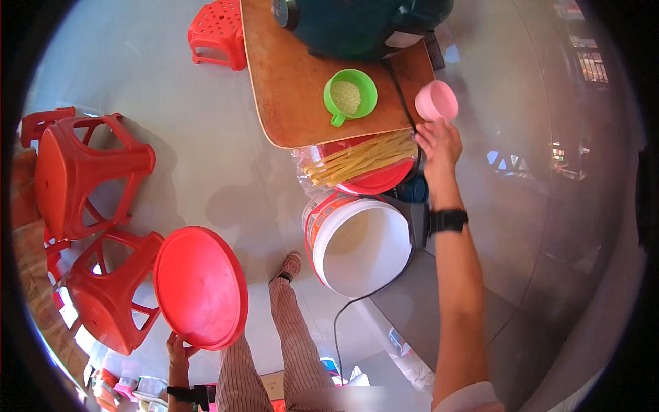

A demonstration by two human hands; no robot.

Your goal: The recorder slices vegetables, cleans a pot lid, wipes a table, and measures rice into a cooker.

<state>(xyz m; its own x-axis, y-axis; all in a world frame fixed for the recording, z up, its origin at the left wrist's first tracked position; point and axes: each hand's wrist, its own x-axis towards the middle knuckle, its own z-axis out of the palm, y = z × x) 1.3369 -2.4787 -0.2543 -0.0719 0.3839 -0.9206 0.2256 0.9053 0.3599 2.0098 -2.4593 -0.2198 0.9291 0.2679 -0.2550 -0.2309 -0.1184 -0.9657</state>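
My left hand (180,353) grips the lower rim of a round red plastic lid (202,288), held up at the lower left. At the right, my right hand (439,141) has its fingers at a pink plastic cup (436,101), beside the table's edge; the fingertips touch or hold its lower side. A green plastic cup (365,95) with pale grains in it stands on the wooden table (288,103). Below the table edge, an uncovered white bucket (381,247) shows some pale grain at its bottom. A clear bag of flat yellow strips (360,159) lies on another red lid (383,177).
A dark green appliance (355,26) stands on the table. Red plastic stools (92,170) are at the left, and one more red stool (219,33) is beside the table. A black cable (335,322) runs past the bucket. Assorted containers (126,386) lie at the lower left.
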